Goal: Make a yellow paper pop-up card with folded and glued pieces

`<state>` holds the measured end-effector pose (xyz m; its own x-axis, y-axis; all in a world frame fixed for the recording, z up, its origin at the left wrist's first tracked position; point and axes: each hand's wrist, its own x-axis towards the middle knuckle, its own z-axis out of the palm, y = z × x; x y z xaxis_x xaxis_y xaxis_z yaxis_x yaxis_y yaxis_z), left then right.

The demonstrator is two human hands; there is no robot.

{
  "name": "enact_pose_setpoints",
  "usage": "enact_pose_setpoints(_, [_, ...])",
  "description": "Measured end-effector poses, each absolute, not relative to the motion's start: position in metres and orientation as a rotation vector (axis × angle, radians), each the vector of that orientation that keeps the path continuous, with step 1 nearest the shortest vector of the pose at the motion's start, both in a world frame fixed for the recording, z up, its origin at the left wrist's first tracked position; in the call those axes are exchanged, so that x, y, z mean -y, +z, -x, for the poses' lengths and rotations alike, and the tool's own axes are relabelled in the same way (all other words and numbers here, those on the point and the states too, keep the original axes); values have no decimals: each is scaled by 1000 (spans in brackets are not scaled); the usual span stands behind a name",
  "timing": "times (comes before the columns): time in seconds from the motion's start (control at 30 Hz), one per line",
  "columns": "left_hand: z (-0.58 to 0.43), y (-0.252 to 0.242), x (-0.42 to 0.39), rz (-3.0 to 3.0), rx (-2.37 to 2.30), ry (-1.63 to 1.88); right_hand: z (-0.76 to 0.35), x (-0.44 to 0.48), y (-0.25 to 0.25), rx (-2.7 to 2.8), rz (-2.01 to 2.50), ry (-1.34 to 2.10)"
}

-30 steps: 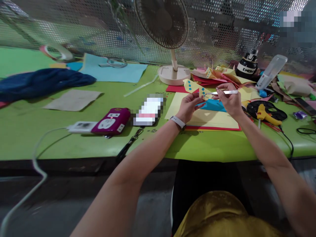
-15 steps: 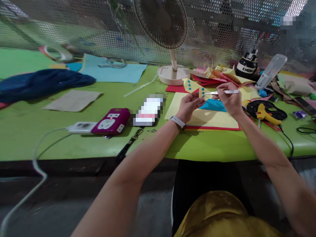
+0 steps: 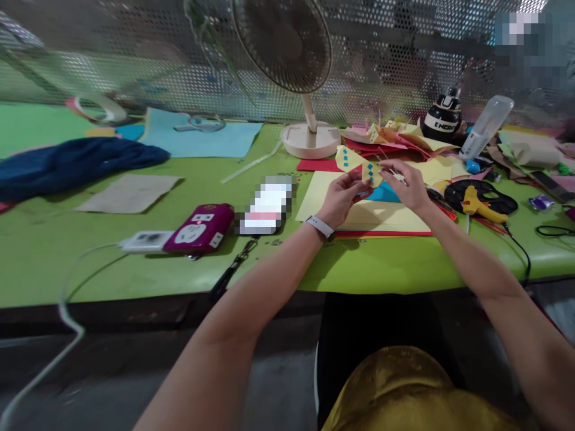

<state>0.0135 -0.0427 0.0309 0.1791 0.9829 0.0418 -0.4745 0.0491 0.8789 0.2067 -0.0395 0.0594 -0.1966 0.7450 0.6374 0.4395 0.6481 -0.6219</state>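
Note:
My left hand (image 3: pixel 340 199), with a pale watch on its wrist, pinches a folded yellow paper piece (image 3: pixel 350 159) dotted with small blue squares. Its two wing-like parts stick up past my fingers. On the right, my right hand (image 3: pixel 409 187) is closed around slim metal tweezers (image 3: pixel 396 175), held slantwise close to the yellow piece; whether their tips touch it I cannot tell. Beneath both hands lie a blue paper piece (image 3: pixel 387 193) and a stack of pale yellow sheets (image 3: pixel 381 219) with red paper below.
A fan (image 3: pixel 309 139) stands behind my hands. To the left are a phone (image 3: pixel 268 205), a purple power strip (image 3: pixel 200 228) and dark blue cloth (image 3: pixel 85 161). To the right are a yellow glue gun (image 3: pixel 483 206), a black bottle (image 3: pixel 442 120), a clear bottle (image 3: pixel 487 129) and paper scraps.
My right hand has turned the tweezers from nearly level to a steeper slant, their tips drawn off the paper's front. The yellow piece stays in my left hand. The view has shifted slightly.

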Motion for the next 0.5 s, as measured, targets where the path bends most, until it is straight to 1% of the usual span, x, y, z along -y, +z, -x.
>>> enact_pose_setpoints(0.2, [-12,33,46,-895,-717,1241,-203,40,53,1803,969,443])
enact_pose_setpoints(0.5, [-12,25,38,-892,-730,1288,-198,42,48,1833,936,456])
